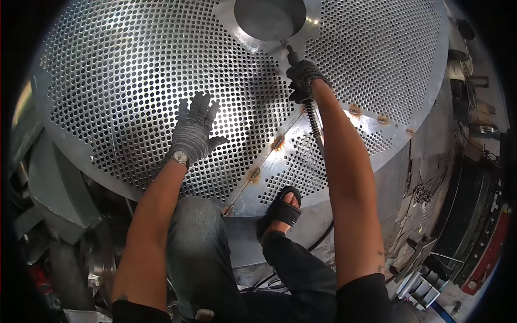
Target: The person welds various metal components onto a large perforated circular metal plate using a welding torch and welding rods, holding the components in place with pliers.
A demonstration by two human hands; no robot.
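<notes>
A large round metal plate (137,81) full of small holes lies under both hands, with brown weld marks along its seams. My left hand (195,126), in a grey knit glove, rests flat on it with fingers spread. My right hand (306,78), gloved in dark grey, is wrapped round a slim rotary tool (292,55) with a spring-sleeved hose (313,121) running back toward me. The tool's tip points at the rim of the big round opening (270,19) in the plate's middle; whether it touches the metal I cannot tell.
My sandalled foot (289,207) stands on the plate's near edge, and a knee (196,226) is beside it. Bent sheet metal (59,180) lies at the left. Metal parts (423,288) and a dark rack with a red edge (490,250) are at the right. A black cable (322,237) runs below the plate.
</notes>
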